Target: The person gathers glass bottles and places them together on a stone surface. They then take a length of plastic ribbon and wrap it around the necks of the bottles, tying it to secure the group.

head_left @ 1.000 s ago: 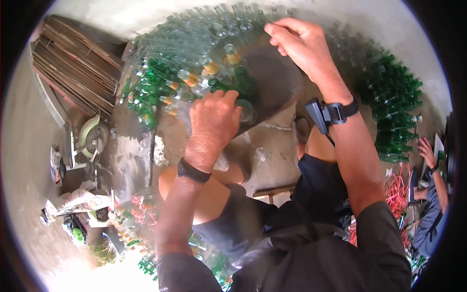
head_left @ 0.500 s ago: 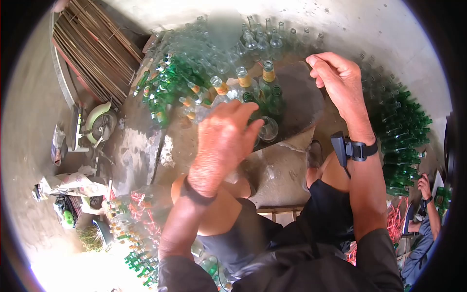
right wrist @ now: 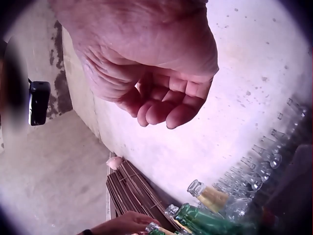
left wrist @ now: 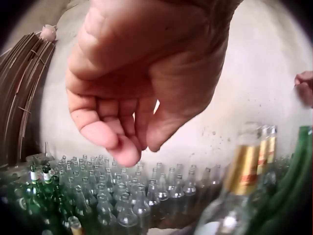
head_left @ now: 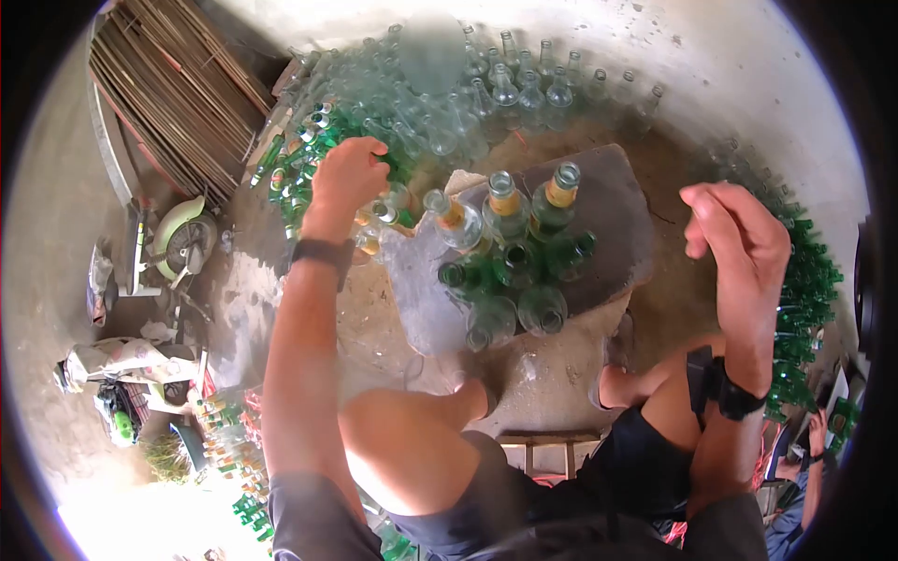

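A grey slab (head_left: 613, 210) carries a cluster of bottles: three clear ones with yellow neck labels, such as this bottle (head_left: 505, 217), green bottles (head_left: 516, 265) in front of them, and clear bottles (head_left: 491, 321) at the near edge. My left hand (head_left: 348, 182) hovers left of the slab over green bottles; in the left wrist view the hand (left wrist: 146, 73) has loosely bent fingers and holds nothing. My right hand (head_left: 748, 238) hangs in the air right of the slab, and in the right wrist view the hand (right wrist: 151, 68) is loosely bent and empty.
Clear bottles (head_left: 530, 98) stand in rows along the wall, green bottles (head_left: 804, 299) at the right. Wooden strips (head_left: 178, 89) and a wheel (head_left: 187, 241) lie left. Another person's arm (head_left: 814, 467) shows at lower right.
My left hand has moved from beside the slab's bottles to the left, over the green bottles. The right hand sits farther right and lower in view. The head view has shifted, showing more of the slab.
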{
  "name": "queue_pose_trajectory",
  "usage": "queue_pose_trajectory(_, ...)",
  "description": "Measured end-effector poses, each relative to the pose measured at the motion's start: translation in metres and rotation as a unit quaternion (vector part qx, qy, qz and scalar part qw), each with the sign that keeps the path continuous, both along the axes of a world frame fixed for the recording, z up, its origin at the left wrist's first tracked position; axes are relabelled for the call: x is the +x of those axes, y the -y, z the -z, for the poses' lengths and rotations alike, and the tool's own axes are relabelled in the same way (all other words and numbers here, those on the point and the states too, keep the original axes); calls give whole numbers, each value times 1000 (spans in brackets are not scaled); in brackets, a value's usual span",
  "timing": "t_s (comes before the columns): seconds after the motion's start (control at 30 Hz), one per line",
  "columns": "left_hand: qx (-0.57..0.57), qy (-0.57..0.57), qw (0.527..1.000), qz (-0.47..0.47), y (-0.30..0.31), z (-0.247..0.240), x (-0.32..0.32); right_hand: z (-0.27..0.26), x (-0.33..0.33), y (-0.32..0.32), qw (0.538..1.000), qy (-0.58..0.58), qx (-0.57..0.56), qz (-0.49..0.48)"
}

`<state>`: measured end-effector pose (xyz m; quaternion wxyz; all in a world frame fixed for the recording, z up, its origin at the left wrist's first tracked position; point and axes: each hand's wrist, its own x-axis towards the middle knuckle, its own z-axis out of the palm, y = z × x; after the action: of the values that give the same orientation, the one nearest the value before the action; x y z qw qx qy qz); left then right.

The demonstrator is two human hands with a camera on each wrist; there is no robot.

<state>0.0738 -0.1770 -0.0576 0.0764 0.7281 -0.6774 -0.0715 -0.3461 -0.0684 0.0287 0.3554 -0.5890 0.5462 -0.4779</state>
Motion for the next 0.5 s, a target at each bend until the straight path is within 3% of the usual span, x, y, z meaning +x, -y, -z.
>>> queue_pose_trajectory(0.2,-3,48,998,-37,57,81,15,3,-2,6,1000,-23,-4,18)
queue_pose_trajectory(0.33,15,74,995,-61,83,108,17,4,-9,8,997,-58,42,21)
queue_pose_trajectory(0.5,19,85,993,-78,113,135,23,16,-21,22,993,-102,-3,-56)
